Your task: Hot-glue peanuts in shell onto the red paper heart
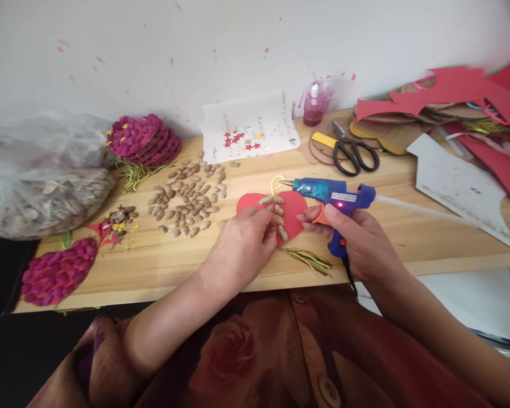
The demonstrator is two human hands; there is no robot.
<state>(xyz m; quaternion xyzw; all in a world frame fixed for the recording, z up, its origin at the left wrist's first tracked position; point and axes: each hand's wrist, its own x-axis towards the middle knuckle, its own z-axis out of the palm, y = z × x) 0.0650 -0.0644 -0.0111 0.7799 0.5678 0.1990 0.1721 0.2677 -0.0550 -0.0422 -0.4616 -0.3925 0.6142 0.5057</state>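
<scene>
My right hand (pixel 361 235) is wrapped around a blue glue gun (pixel 323 192), one finger at its orange trigger. The gun's metal nozzle points left, over the top of a red paper heart (pixel 295 207). Several peanuts (pixel 279 220) lie on the heart in a column and across its top. My left hand (pixel 242 243) covers the heart's left and lower part, its fingers pinched at a peanut in that column and mostly hiding it. A yellow cord loop (pixel 275 184) rises from the heart's top, and a green tassel (pixel 310 260) extends below.
Loose peanuts (pixel 187 198) spread left of the heart. Decorated purple pieces (pixel 144 139) are stacked behind them; another purple piece (pixel 62 272) lies front left, near a plastic bag (pixel 46 192). Black scissors (pixel 352 150), a cup of purple liquid (pixel 317 107) and red paper scraps (pixel 442 90) sit at back right.
</scene>
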